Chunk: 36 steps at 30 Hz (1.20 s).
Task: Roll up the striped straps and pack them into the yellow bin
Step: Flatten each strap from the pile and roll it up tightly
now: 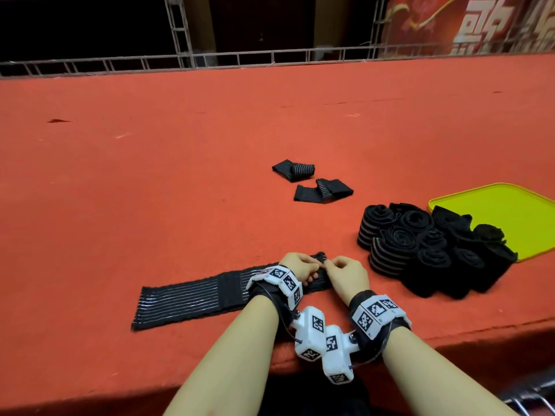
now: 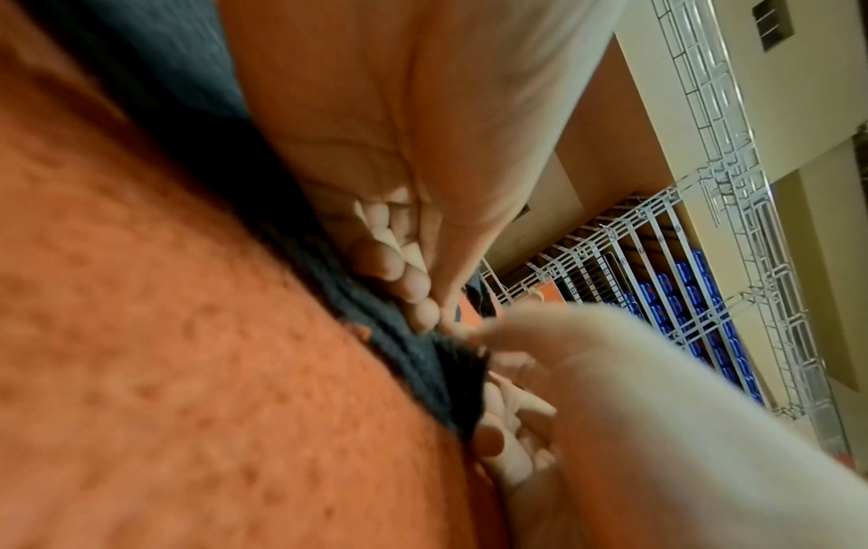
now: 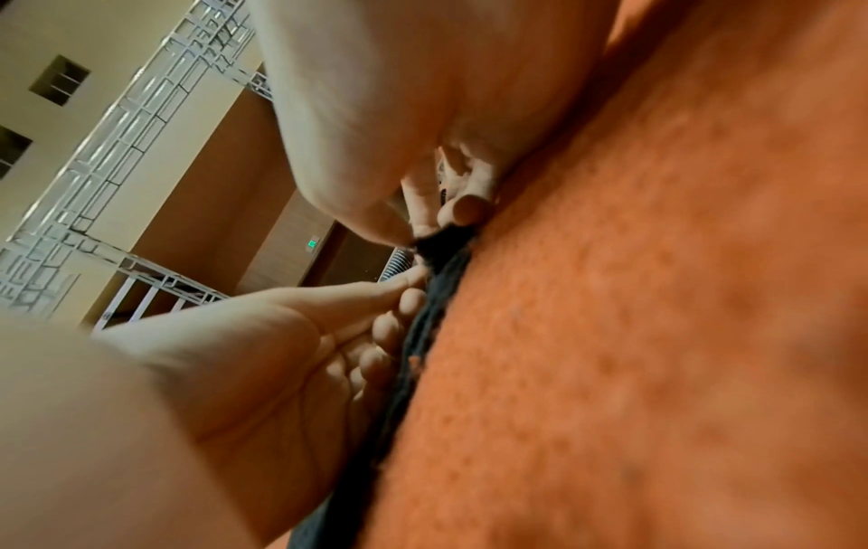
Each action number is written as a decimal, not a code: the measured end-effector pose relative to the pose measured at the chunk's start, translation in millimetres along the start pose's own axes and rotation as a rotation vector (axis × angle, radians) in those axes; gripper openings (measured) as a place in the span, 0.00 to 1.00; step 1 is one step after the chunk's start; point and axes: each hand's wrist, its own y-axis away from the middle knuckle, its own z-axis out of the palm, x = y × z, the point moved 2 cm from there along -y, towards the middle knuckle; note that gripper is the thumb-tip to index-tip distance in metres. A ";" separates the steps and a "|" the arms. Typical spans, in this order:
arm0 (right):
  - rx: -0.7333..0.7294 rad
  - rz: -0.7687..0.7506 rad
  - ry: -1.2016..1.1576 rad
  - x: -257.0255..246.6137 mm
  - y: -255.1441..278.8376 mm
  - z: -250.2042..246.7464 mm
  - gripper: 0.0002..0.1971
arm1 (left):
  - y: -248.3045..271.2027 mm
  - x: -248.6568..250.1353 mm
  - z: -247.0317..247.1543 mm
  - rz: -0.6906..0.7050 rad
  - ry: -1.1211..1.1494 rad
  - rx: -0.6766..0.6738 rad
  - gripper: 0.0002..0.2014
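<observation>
Both hands at lower centre of the head view: left hand (image 1: 295, 267) and right hand (image 1: 348, 273), fingers (image 2: 415, 286) curled, pinching the rolled end of a striped strap (image 1: 192, 298) lying flat on the red surface (image 1: 150, 160). Rolled straps (image 1: 420, 244) cluster right, spilling onto the yellow bin (image 1: 510, 205). Two folded straps (image 1: 321, 187) mid-frame. Banner (image 1: 480, 22) upper right: writing partly cut off, unreadable. Wrist views add only railing (image 2: 610, 252).

The head view looks forward and down over the red table (image 1: 210, 139). The 2 wrist views sit low, close, facing each other across the strap (image 2: 423, 356).
</observation>
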 end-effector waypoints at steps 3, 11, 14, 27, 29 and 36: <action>0.034 -0.009 0.007 3.2 -1.4 0.0 0.01 | 1.7 0.3 -0.6 -0.011 -0.024 0.023 0.11; -0.088 -0.042 0.065 1.7 -4.1 -3.5 0.09 | 2.3 -2.7 3.2 -0.001 -0.053 0.115 0.09; -0.076 -0.061 0.060 2.4 -5.0 -1.9 0.13 | 1.5 -2.6 3.1 -0.018 -0.027 0.108 0.05; -0.139 -0.071 -0.073 6.5 -4.4 1.4 0.07 | 2.2 -0.3 1.0 -0.087 -0.075 0.174 0.10; -0.137 -0.066 -0.105 7.2 -5.2 1.9 0.07 | 4.7 -0.5 1.3 -0.088 -0.062 0.183 0.09; -0.211 -0.018 -0.233 7.7 -3.6 0.1 0.08 | 11.7 2.6 0.6 -0.055 -0.078 0.236 0.11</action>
